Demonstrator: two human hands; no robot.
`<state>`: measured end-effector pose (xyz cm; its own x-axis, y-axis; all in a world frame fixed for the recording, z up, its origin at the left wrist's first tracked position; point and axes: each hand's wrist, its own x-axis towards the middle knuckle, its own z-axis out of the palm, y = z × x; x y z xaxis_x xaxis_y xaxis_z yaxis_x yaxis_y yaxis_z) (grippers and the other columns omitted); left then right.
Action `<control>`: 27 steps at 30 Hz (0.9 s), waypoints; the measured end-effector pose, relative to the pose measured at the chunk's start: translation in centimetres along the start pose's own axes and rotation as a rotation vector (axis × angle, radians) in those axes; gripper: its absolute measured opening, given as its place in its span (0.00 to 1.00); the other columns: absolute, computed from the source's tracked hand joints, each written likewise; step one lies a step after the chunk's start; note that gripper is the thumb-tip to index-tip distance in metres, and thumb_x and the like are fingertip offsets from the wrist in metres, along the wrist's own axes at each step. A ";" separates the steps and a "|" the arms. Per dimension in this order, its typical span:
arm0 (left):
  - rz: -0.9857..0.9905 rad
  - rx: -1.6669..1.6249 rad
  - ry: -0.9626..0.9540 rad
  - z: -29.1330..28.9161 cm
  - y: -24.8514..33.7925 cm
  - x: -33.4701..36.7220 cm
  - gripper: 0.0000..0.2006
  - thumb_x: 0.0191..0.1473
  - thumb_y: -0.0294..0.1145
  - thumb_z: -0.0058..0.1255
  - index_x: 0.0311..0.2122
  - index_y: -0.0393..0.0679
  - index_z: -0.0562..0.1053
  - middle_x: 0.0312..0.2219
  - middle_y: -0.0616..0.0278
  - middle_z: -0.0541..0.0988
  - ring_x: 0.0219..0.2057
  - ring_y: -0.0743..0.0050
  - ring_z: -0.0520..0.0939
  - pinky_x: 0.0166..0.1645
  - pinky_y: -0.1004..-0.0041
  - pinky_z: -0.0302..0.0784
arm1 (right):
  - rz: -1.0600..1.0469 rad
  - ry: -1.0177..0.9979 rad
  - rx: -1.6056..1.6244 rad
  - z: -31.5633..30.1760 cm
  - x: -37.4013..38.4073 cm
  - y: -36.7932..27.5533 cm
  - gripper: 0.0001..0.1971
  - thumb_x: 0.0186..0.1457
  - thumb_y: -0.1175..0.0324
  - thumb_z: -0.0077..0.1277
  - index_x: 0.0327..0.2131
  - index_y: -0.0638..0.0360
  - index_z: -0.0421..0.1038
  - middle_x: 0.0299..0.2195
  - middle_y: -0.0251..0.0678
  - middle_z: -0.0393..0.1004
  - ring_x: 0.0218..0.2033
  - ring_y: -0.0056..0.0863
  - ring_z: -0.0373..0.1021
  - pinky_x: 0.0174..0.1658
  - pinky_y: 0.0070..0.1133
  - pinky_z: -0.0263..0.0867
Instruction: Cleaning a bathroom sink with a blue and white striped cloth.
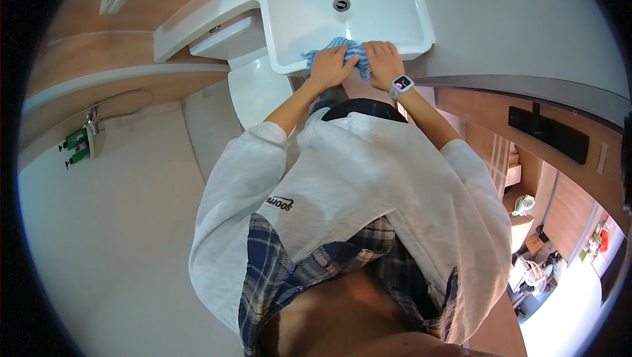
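Observation:
A blue-and-white striped cloth (338,44) lies bunched over the front rim of a white washbasin (303,21). My left hand (330,67) grips it from above, with the thumb stretched toward the right hand. Close beside it, my right hand (384,64) has its fingers curled over the cloth's right end at the rim. A watch (401,84) with a pale strap sits on my right wrist. The undersides of both hands are hidden.
Left of the basin stands a white toilet (257,90), below a white ledge (191,31). Green pump bottles (77,148) hang by a shower fitting (92,120) on the left wall. At right, a doorway opens on a cluttered room with a cardboard box (534,245).

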<state>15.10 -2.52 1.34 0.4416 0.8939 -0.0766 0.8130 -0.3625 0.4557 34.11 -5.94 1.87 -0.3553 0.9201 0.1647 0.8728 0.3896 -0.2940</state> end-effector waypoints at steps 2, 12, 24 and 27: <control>-0.085 -0.183 -0.193 -0.2 0.9 2.1 0.28 0.58 0.59 0.36 0.47 0.44 0.74 0.38 0.49 0.80 0.44 0.48 0.78 0.50 0.58 0.71 | 0.087 0.018 -0.144 -0.4 -1.2 1.6 0.33 0.29 0.66 0.64 0.45 0.59 0.66 0.45 0.40 0.69 0.51 0.36 0.64 0.58 0.34 0.55; 0.172 -0.521 -0.834 8.7 -2.4 11.4 0.37 0.59 0.65 0.26 0.66 0.50 0.49 0.66 0.49 0.42 0.67 0.48 0.40 0.67 0.54 0.41 | 0.432 -0.649 -0.030 -1.6 2.8 5.5 0.46 0.32 0.43 0.62 0.52 0.65 0.63 0.53 0.52 0.66 0.57 0.45 0.60 0.61 0.44 0.48; 0.074 0.069 -0.513 7.5 -10.2 9.1 0.43 0.54 0.66 0.37 0.67 0.51 0.45 0.67 0.51 0.39 0.68 0.55 0.41 0.68 0.55 0.38 | 0.442 -1.324 0.327 6.3 11.3 6.1 0.62 0.30 0.45 0.64 0.66 0.55 0.39 0.67 0.51 0.27 0.68 0.48 0.30 0.65 0.46 0.36; 0.184 0.596 -0.317 5.3 -13.6 7.6 0.40 0.54 0.61 0.40 0.66 0.48 0.49 0.67 0.53 0.40 0.68 0.61 0.41 0.68 0.56 0.32 | 0.450 -1.055 0.134 10.3 11.4 2.3 0.52 0.43 0.41 0.51 0.67 0.49 0.37 0.67 0.51 0.25 0.68 0.46 0.27 0.66 0.43 0.34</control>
<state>9.43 7.77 -10.14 0.6077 0.7171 -0.3411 0.7439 -0.6645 -0.0716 28.57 5.86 -6.61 -0.1795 0.5271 -0.8306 0.9713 -0.0387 -0.2345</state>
